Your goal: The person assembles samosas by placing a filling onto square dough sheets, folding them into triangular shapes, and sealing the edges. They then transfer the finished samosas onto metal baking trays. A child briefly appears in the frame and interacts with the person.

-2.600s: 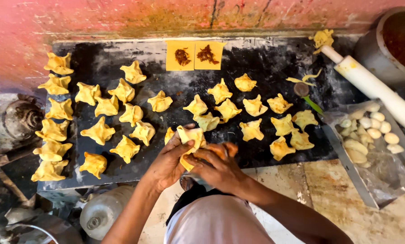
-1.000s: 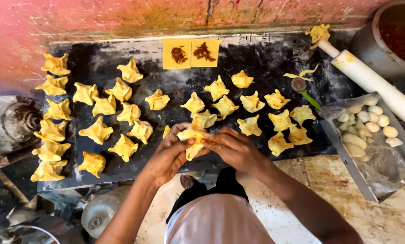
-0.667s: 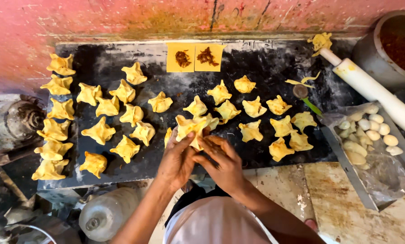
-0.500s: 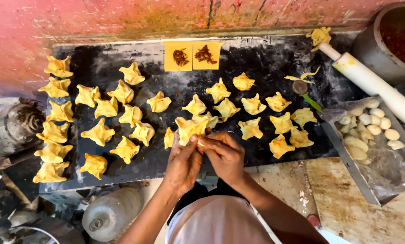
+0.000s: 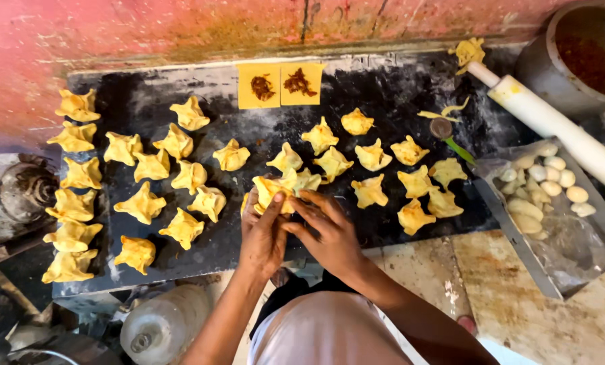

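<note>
A worn red-painted wall (image 5: 147, 30) backs a black work slab (image 5: 397, 81) dusted with flour. At the far left of the slab, a column of folded yellow dumplings (image 5: 72, 179) runs from far to near. A second group of folded dumplings (image 5: 174, 182) lies just to its right.

At the far edge of the slab, two flat yellow dough squares (image 5: 280, 84) lie side by side and touching, each carrying a dab of dark brown filling.

At the near edge, centre, the left hand (image 5: 262, 233) and the right hand (image 5: 326, 230) meet over one partly folded dumpling (image 5: 279, 189). Both hands pinch its near edge between fingertips and thumbs. The dumpling sits just above the slab edge, close to the finished pieces behind it.

To the right, a further cluster of folded dumplings (image 5: 397, 176) covers the slab. A white rolling pin (image 5: 552, 125) lies diagonally at the far right. Beyond it stands a grey metal pot (image 5: 539, 64) with reddish-brown contents. A metal tray (image 5: 518, 236) near right holds pale dough balls (image 5: 549, 182) on clear plastic.
</note>
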